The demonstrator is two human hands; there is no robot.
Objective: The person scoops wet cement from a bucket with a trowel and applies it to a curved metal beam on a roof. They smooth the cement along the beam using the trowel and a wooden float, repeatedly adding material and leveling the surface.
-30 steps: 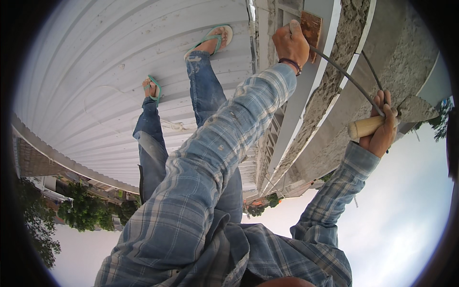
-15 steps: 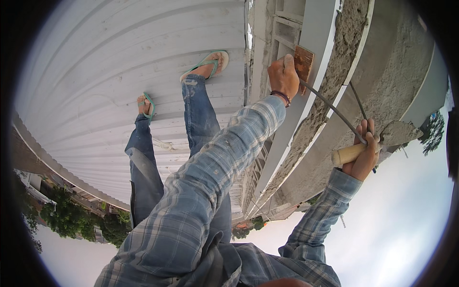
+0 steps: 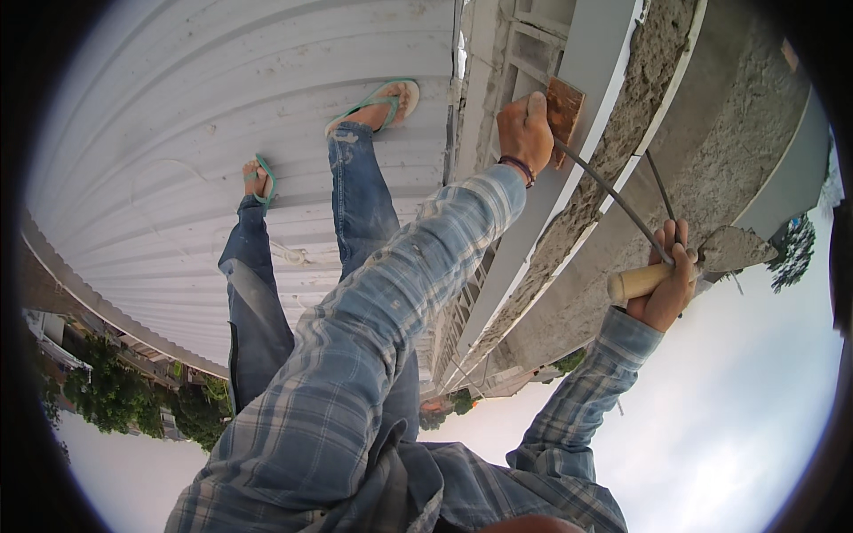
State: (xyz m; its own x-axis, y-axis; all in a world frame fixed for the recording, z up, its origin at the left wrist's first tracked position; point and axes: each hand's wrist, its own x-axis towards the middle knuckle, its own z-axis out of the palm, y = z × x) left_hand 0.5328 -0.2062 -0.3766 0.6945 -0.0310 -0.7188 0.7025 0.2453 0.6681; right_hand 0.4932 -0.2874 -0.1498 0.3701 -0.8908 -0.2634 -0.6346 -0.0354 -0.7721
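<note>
My left hand (image 3: 524, 133) is closed in a fist at the end of a bent dark metal rod (image 3: 613, 194). Its thumb lies beside a small brown board (image 3: 564, 114), which sits against the long grey board (image 3: 542, 209); whether the fingers also grip the brown piece is hidden. On the right, my right hand (image 3: 665, 282) is closed around a trowel with a wooden handle (image 3: 633, 283) and a mortar-smeared blade (image 3: 736, 249). The rod's other end reaches this same hand, and a second dark length (image 3: 661, 182) runs up from its fingers.
Rough mortar (image 3: 653, 67) fills the strip between the grey board and a thin pale edging (image 3: 662, 115). Beyond is a cement-covered wall (image 3: 729, 133). My sandalled feet stand on white corrugated roofing (image 3: 178, 115), with a hollow block wall (image 3: 533, 44) alongside. Trees (image 3: 120, 395) show past the roof edge.
The whole view has shifted slightly, carrying most things a little left and up. Both hands keep their grip, and the rod and brown board hold nearly the same place against the grey board.
</note>
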